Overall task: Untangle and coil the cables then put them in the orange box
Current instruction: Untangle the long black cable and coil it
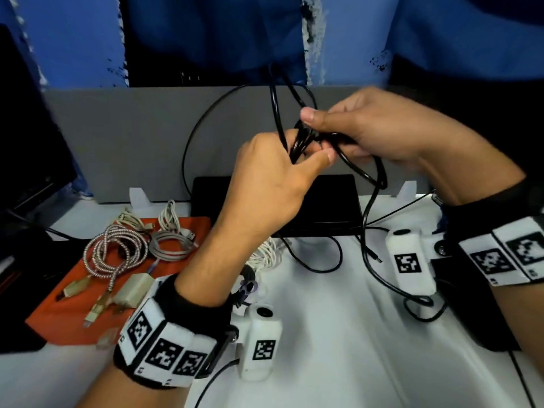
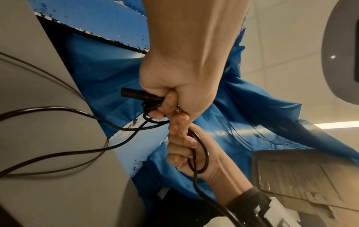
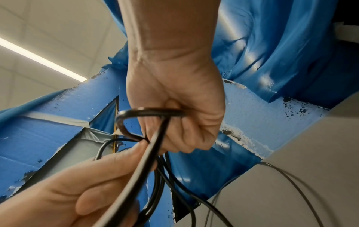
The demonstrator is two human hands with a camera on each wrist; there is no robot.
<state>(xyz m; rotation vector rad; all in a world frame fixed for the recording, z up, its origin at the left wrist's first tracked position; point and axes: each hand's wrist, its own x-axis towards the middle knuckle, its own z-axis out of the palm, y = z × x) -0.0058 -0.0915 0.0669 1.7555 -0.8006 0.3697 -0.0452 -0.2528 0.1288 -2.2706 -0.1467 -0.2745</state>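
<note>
Both hands are raised above the middle of the white table, close together, working one thin black cable. The left hand has its fingers curled round a bunch of the cable's loops, thumb pointing right toward the other hand. The right hand also grips the bundle, thumb pressed down on top and fingers closed beneath.

In the left wrist view the black barrel-shaped plug sticks out of the left hand's fist, its long axis roughly level and its open end pointing away from the palm. In the right wrist view a bent loop of the cable juts from the right hand's closed fingers.

From the grip, loops rise toward the grey partition at the table's far edge, and slack strands hang to the tabletop near its right side.

The flat orange box sits at the table's left edge. On it lie a coiled braided silver cable, a coiled grey cable and a beige charger block. A white cable lies bunched on the table just right of the box.
</note>
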